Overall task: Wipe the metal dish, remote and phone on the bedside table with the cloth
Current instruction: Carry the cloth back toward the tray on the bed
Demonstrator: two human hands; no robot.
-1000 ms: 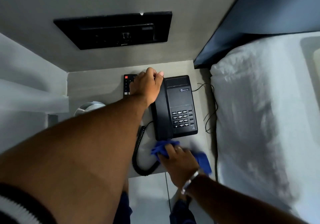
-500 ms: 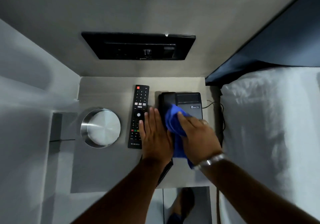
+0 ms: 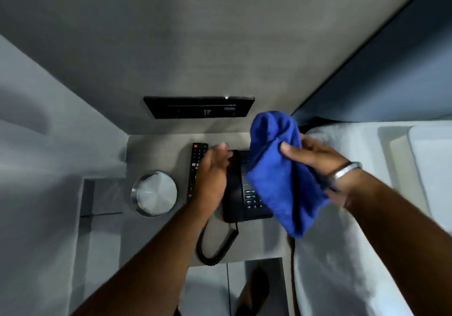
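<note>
Head view, single frame, places given relative to the phone (image 3: 241, 188). Phone: black desk set with a keypad on its near half, standing on the grey bedside table (image 3: 156, 149), handset along its left side, coiled cord (image 3: 215, 247) looping from its near edge across the tabletop. Remote (image 3: 195, 166): black, long, lying flat just left of the phone and parallel to it, partly covered by the left hand (image 3: 212, 176). Metal dish (image 3: 154, 194): round, brushed steel, further left of the phone beyond the remote, apart from both. Left hand: fingers loosely spread and extended, set against the phone's left side by the handset and over the remote; whether it actually grips anything cannot be told, as the hand is blurred. Right hand (image 3: 315, 159): raised to the right of the phone, fingers and thumb closed on the cloth (image 3: 278, 171), a metal bangle (image 3: 346, 170) at the wrist. Cloth: blue, bunched, held up above the phone's right half and hiding part of it; whether its hanging end touches the phone cannot be told. Black wall panel (image 3: 199, 107): behind the phone, above the tabletop. Bed (image 3: 367, 217): white bedding, right of the phone.
</note>
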